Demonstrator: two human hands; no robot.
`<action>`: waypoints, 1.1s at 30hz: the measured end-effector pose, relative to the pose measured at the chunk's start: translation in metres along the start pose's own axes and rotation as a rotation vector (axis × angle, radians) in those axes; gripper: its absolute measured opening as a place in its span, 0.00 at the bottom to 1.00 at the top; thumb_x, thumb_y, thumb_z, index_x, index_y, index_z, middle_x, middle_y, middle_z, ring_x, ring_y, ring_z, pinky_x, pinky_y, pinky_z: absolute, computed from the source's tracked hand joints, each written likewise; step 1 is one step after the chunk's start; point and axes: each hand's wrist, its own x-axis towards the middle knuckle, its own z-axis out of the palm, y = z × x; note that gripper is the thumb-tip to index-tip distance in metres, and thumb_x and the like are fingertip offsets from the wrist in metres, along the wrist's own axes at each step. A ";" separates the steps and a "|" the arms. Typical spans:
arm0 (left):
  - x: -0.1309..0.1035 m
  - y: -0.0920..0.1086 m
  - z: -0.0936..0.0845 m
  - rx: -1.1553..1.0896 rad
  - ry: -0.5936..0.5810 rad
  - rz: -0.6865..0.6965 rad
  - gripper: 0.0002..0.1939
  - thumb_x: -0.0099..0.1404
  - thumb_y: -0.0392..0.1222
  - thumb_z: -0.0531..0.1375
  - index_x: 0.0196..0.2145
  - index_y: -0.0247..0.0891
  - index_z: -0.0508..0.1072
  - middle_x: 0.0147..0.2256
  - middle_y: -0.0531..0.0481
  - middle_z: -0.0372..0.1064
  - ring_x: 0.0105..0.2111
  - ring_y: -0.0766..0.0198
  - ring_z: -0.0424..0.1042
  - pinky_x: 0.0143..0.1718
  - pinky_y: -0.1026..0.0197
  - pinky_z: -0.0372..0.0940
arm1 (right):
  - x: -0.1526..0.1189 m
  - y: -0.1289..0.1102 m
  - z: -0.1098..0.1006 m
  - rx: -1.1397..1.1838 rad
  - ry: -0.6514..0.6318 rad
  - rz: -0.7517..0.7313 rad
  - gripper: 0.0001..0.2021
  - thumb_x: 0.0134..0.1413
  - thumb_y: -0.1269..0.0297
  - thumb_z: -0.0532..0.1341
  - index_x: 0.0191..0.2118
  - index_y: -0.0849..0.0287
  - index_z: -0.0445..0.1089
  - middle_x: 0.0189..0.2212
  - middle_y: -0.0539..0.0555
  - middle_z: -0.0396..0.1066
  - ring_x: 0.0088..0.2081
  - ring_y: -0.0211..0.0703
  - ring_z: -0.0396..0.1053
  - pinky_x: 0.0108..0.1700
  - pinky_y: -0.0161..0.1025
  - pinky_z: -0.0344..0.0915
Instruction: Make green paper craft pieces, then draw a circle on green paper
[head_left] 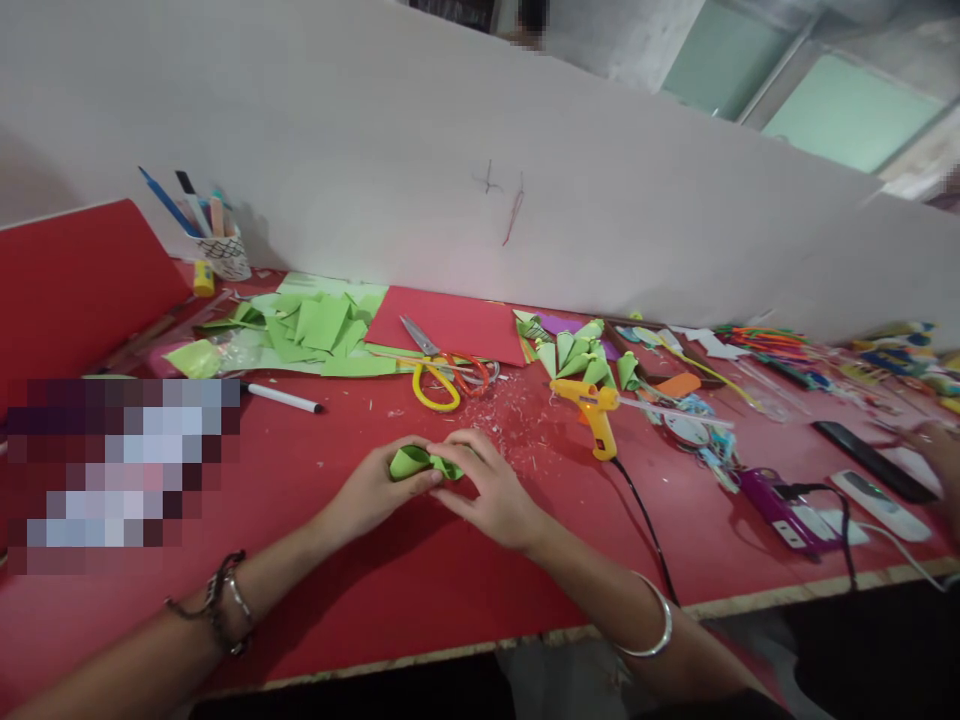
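Both of my hands meet above the red table (360, 590). My left hand (379, 482) is closed on a curled piece of green paper (409, 461). From the other side my right hand (491, 490) pinches the same paper, its fingers over the right end. Beyond my hands lie scissors (436, 393) with yellow and orange handles. A yellow glue gun (596, 412) rests to the right, with a clear stick in its back. Green paper cones (574, 355) are grouped behind the glue gun. Cut green paper pieces (315, 325) lie in a pile at the back left.
A white marker (281, 398) lies left of the scissors, and a pen cup (225, 252) stands at the back left. On the right are a purple power strip (789, 512), a cable and a black phone-like object (874, 460). Another person's hand (934, 450) reaches in at the right edge.
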 end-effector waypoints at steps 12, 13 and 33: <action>-0.001 0.004 0.000 0.062 -0.022 0.024 0.13 0.56 0.48 0.56 0.35 0.36 0.69 0.33 0.51 0.71 0.35 0.62 0.68 0.38 0.62 0.63 | 0.001 0.000 -0.003 0.065 0.020 -0.052 0.15 0.53 0.68 0.55 0.48 0.52 0.59 0.40 0.54 0.61 0.43 0.40 0.61 0.46 0.39 0.61; -0.001 0.004 0.000 0.063 -0.025 0.023 0.13 0.56 0.48 0.56 0.35 0.36 0.69 0.33 0.51 0.71 0.35 0.62 0.68 0.38 0.62 0.63 | 0.001 0.001 -0.003 0.070 0.017 -0.054 0.15 0.54 0.67 0.55 0.48 0.52 0.59 0.39 0.54 0.61 0.43 0.40 0.62 0.45 0.39 0.61; -0.001 0.005 -0.001 -0.030 -0.009 -0.081 0.18 0.56 0.51 0.55 0.39 0.34 0.68 0.37 0.47 0.71 0.38 0.60 0.69 0.41 0.61 0.62 | 0.002 -0.001 -0.005 0.065 0.106 -0.039 0.08 0.53 0.66 0.56 0.41 0.54 0.64 0.38 0.54 0.60 0.42 0.40 0.62 0.45 0.38 0.61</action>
